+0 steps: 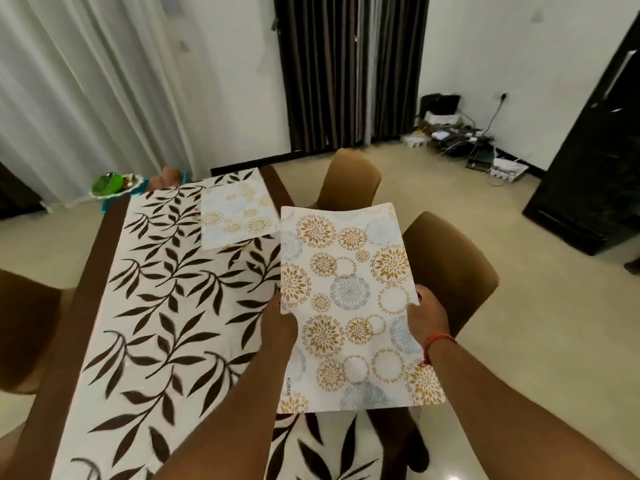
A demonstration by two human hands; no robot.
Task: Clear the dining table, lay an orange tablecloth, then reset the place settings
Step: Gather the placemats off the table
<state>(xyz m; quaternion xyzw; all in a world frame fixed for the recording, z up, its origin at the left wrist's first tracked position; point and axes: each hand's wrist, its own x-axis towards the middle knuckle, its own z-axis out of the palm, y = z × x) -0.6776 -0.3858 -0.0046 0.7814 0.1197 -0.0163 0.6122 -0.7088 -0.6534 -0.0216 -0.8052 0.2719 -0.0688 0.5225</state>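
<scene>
I hold a white placemat (349, 299) with gold and blue flower circles above the table's right edge. My left hand (282, 325) grips its left edge and my right hand (427, 318) grips its right edge. A second, matching placemat (237, 214) lies flat on the far right part of the table. The dark wooden table (93, 258) is covered by a white cloth with dark brown leaf print (166, 292). No orange tablecloth is in view.
Brown chairs stand at the right side (450, 271), at the far right (349, 181) and at the left (27, 327). A green bowl on a tray (110, 185) sits past the table's far end. Cables and boxes (460, 140) lie on the floor; a black cabinet (595, 161) stands right.
</scene>
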